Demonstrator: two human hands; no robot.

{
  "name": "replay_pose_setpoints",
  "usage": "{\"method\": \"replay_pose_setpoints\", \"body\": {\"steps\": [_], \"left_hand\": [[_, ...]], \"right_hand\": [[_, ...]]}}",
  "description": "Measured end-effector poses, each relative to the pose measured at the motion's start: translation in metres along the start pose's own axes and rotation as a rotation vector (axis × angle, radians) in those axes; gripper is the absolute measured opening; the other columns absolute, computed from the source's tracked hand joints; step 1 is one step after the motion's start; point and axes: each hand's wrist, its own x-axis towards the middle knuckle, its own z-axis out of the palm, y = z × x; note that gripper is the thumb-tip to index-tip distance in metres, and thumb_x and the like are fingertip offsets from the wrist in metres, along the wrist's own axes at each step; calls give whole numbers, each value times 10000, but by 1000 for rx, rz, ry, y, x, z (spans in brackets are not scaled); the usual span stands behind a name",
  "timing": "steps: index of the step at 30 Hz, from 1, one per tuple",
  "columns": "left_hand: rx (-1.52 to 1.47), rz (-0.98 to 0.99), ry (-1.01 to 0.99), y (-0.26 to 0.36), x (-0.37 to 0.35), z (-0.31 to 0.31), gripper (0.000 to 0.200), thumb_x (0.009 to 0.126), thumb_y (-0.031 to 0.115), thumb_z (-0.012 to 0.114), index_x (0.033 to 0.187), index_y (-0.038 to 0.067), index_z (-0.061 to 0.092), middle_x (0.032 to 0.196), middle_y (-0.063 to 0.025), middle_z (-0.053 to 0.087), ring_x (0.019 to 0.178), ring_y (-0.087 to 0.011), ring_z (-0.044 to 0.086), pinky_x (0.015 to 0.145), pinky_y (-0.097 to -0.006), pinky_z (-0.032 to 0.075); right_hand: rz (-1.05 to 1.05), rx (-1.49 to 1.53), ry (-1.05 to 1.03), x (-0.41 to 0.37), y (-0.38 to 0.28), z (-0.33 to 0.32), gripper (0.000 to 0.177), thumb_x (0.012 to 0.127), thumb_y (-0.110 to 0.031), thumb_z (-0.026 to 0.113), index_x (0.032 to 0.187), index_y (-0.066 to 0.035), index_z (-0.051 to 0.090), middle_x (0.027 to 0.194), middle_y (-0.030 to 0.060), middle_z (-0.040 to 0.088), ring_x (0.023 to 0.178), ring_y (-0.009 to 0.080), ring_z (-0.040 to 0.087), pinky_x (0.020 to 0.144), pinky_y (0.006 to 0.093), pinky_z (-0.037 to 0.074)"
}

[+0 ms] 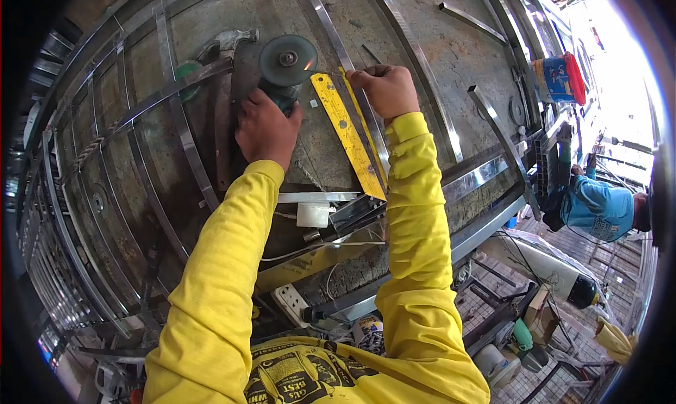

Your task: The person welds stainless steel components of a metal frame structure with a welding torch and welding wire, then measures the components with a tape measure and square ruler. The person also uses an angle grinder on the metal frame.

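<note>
My left hand (267, 126) is wrapped round the body of an angle grinder (287, 60), whose round disc faces up toward me. A small orange glow shows at the disc's right edge. My right hand (389, 90) pinches a thin, dark metal piece (334, 73) that reaches left to that glowing spot; its exact kind is too small to tell. Just below it, a worn yellow metal bar with holes (345, 133) lies slanted on the work surface, beside my right forearm.
Shiny square metal tubes (415, 59) cross the stained metal table (310, 157). A hammer (229, 41) lies beyond the grinder at left. A blue bucket with a red rim (560, 78) stands at right. A white power strip (290, 304) sits below. A person in blue (598, 203) works at far right.
</note>
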Motion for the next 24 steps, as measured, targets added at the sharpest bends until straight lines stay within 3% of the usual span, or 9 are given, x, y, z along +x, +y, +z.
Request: {"method": "replay_pose_setpoints", "body": {"steps": [7, 10, 16, 24], "left_hand": [[6, 6, 21, 0, 0, 2, 600, 798, 509, 721, 1078, 36, 484, 1038, -145, 615, 936, -323, 686, 714, -438, 594], [1, 3, 22, 0, 0, 2, 600, 799, 510, 719, 1080, 35, 483, 1040, -147, 614, 945, -326, 684, 717, -442, 594], [-11, 11, 13, -2, 0, 4, 604, 800, 511, 717, 1085, 32, 483, 1048, -150, 610, 966, -324, 679, 727, -439, 593], [-5, 12, 15, -1, 0, 4, 610, 796, 507, 721, 1086, 26, 484, 1052, -150, 609, 964, -321, 678, 729, -437, 592]], "right_hand": [[-7, 12, -9, 5, 6, 1, 416, 741, -336, 819, 887, 50, 762, 719, 115, 676, 669, 177, 607, 677, 334, 488], [-10, -49, -21, 5, 4, 0, 377, 797, -282, 795, 944, 62, 748, 740, 146, 702, 608, 194, 643, 625, 333, 516], [9, -55, -21, 5, 3, 1, 399, 805, -301, 793, 954, 66, 746, 750, 148, 704, 616, 203, 646, 637, 339, 519], [23, -38, -17, 8, 7, 2, 386, 758, -342, 808, 849, 32, 770, 702, 111, 684, 641, 178, 600, 671, 330, 486]]}}
